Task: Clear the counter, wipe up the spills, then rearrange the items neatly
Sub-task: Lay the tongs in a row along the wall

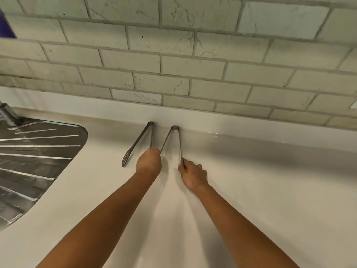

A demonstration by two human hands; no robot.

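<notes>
Two pairs of metal tongs lie on the white counter (251,180), their hinged ends against the low back ledge. On the left tongs (138,141), my left hand (149,160) grips the right arm near its tip; the slotted left tip rests free on the counter. Over the right tongs (174,136), my right hand (192,175) pinches the end of the right arm, while the left arm's tip runs toward my left hand and is hidden there. Both pairs are spread apart in a V.
A stainless steel sink drainboard (38,155) with raised ribs fills the left side, with the base of a tap (8,115) behind it. A wall of pale brick-shaped tiles (173,55) rises behind the counter.
</notes>
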